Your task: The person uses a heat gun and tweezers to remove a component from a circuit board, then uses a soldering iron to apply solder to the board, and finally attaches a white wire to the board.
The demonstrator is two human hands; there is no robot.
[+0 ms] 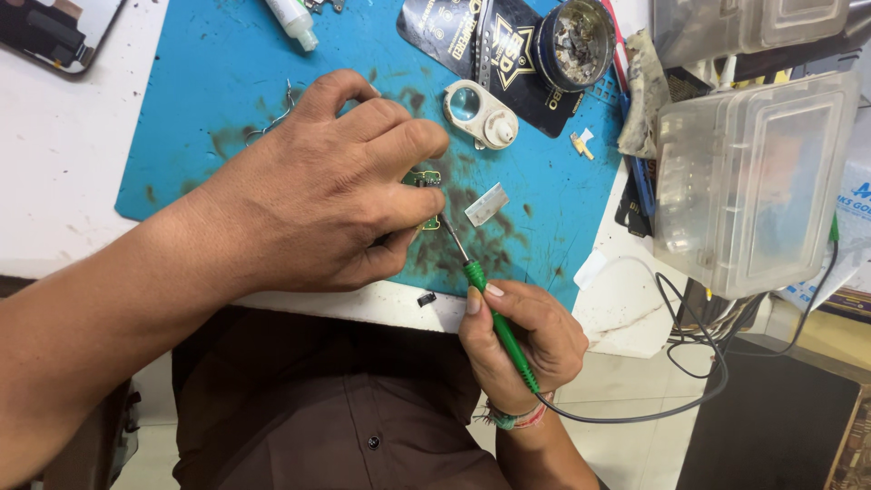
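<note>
Green and small, the circuit board [425,186] lies on the stained blue mat [200,82] near the tabletop's [54,154] front edge, mostly hidden under the left hand [318,191], whose fingers [399,136] curl down and pin it in place. The right hand [522,340] grips the green-handled soldering iron [494,322] like a pen, fingers closed round the handle, tip angled up and left to meet the board just below the left thumb. That closeness is the likely trouble: a slip of the tip could burn the thumb, or bridge neighbouring contacts on the board. The black cable [689,399] trailing from the handle could tug the iron off line. A loose razor blade [487,203] lies just beside the board, within reach of a careless finger.
</note>
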